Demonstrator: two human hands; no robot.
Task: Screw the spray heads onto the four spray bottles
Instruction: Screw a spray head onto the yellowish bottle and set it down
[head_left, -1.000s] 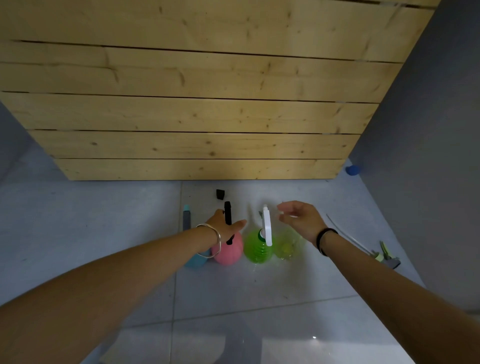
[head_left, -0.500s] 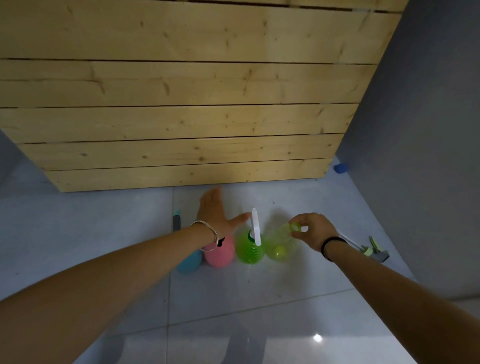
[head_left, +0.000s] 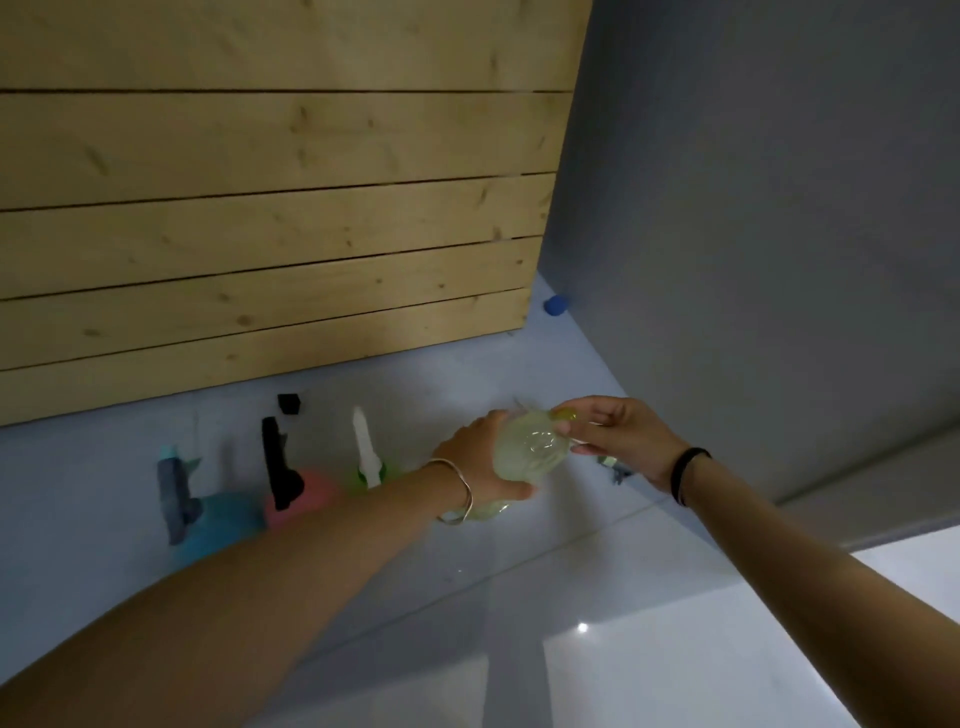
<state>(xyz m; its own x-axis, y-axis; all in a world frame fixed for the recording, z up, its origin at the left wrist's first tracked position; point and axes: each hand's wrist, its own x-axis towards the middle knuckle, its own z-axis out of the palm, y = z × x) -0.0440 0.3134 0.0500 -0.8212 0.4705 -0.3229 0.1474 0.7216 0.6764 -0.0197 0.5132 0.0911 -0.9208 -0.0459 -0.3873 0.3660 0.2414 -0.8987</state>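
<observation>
While both forearms reach forward over the tiled floor (head_left: 649, 649), the left hand (head_left: 480, 460) is wrapped around the body of the pale yellow-green spray bottle (head_left: 530, 449), its fingers clenched on the clear plastic, and the bottle is tilted with its neck toward the right. The right hand (head_left: 621, 434) pinches a small yellow-green part (head_left: 565, 414) at the neck with the fingertips; whether this is a cap or only the bottle's collar, I cannot tell. This bottle has no spray head on it, so I judge it is the last one of the four.

To do this step well, the left hand should keep the bottle firm without squeezing it, because the thin wall can bend. The neck should be brought upright, the head set straight on the thread, then turned gently until it stops; a crooked start may cross the thread. A loose spray head (head_left: 615, 470) seems to lie on the floor just behind the right wrist, mostly hidden.

Farther left stand three bottles in a row with heads on them: the green bottle (head_left: 387, 475) with a white head (head_left: 365, 447), the pink bottle (head_left: 317, 493) with a black head (head_left: 278, 467), and the blue bottle (head_left: 223, 525) with a grey head (head_left: 174, 493). Behind them a small black piece (head_left: 289, 404) lies near the wooden plank wall (head_left: 260, 234), and a blue object (head_left: 556, 305) sits in the far corner.
</observation>
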